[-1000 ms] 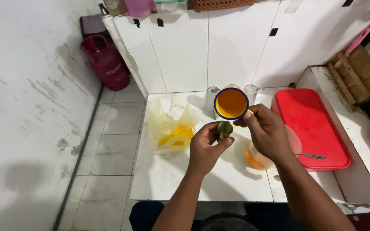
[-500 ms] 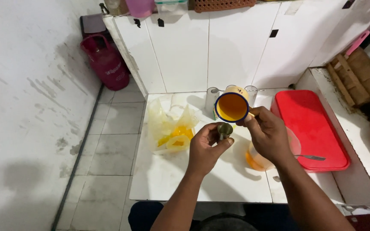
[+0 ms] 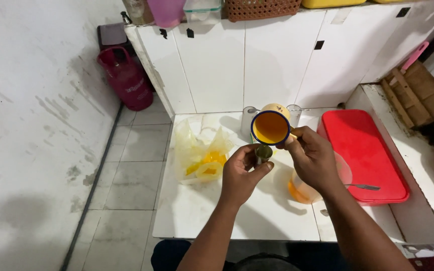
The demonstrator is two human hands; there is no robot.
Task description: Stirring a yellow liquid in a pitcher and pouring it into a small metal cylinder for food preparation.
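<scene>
Over the white counter [image 3: 202, 221], the right hand [image 3: 313, 159] grips a blue-rimmed yellow enamel mug [image 3: 270, 126] by its handle, tilted toward a small metal cup [image 3: 263, 152] clasped in the left hand [image 3: 242, 174]. A yellow plastic bag [image 3: 203, 155] lies to the left, a red tray [image 3: 362, 150] to the right.

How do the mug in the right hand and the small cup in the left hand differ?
The mug is wide, yellow with a dark blue rim, and tipped on its side; the small cup is narrow, metallic, and upright. The mug sits higher, its mouth just above the small cup. Each is gripped by one hand: right hand, left hand.
</scene>
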